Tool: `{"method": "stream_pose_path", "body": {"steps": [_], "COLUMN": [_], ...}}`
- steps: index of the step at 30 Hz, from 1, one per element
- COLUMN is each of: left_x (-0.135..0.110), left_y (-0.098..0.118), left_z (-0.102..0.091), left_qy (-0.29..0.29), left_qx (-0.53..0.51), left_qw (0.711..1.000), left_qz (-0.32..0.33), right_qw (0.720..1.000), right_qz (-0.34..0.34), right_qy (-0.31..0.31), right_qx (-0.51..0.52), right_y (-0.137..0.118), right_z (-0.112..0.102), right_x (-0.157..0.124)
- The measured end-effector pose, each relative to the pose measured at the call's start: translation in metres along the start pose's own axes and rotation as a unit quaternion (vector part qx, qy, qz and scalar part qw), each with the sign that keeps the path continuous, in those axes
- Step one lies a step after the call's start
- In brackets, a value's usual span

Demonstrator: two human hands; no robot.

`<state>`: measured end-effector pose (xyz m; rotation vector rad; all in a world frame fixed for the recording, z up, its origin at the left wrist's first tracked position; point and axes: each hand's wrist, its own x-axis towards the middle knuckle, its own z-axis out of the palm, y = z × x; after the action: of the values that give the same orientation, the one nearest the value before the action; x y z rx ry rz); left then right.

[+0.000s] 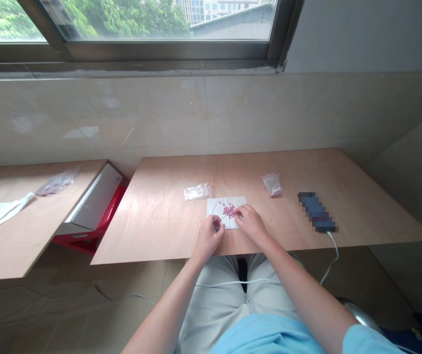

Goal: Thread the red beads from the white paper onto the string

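Blue shirt fabric (270, 337) is creasing closest to the camera, above pale trousers (216, 305) with a thin white cord (257, 280) running across the lap. On the white sheet (214, 205), soft-looking and roughly square, small round pinkish-red beads (228, 210) are lying in a loose cluster between the hands. The left hand (210, 236) is curling its fingers around a small shiny item (216, 225), too small to identify. The right hand (251, 222) is bringing thumb and fingertips close together at the cluster's right edge; whether they are gripping a bead, I cannot tell. Just beyond the sheet, a flat clear packet (198, 191) is glinting; farther right, a crinkled plastic bag (272, 185) is showing pink contents. A dark pixelated oblong (317, 212) is lying near the right forearm, trailing a white cable (333, 258) over the edge. Everything here is resting on a smooth wood-grained table (152, 216). Leftward, a second table (15, 255) is bearing white cloth (0, 214) and clear plastic (58, 183); between them a white box (95, 196) is sitting on red plastic (113, 211). Behind, a tiled wall (152, 113) is rising to a metal-framed window (170, 50).
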<state>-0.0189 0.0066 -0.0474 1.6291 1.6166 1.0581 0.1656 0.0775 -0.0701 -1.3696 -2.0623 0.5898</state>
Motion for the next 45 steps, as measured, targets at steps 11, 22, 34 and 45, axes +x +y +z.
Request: {"method": "stream_pose_path", "body": {"steps": [11, 22, 34, 45], "left_x": [0.001, 0.0, 0.001, 0.003], "left_y": [-0.003, -0.003, -0.006, -0.002], "left_z": [0.0, 0.001, 0.004, 0.002], "left_qy": [-0.003, 0.002, 0.008, -0.004], "left_qx": [0.002, -0.016, -0.007, 0.003], "left_qw": [1.0, 1.0, 1.0, 1.0], "left_qz": [0.013, -0.001, 0.005, 0.004], "right_qw": [0.999, 0.975, 0.997, 0.959], "right_qz": [0.042, 0.019, 0.061, 0.129], "right_qy": [0.008, 0.003, -0.009, 0.105], "right_qx": [0.024, 0.22, -0.044, 0.231], "right_y": [-0.008, -0.045, -0.025, -0.025], "right_z": [-0.001, -0.013, 0.005, -0.003], "right_x": [0.006, 0.0, -0.006, 0.0]}}
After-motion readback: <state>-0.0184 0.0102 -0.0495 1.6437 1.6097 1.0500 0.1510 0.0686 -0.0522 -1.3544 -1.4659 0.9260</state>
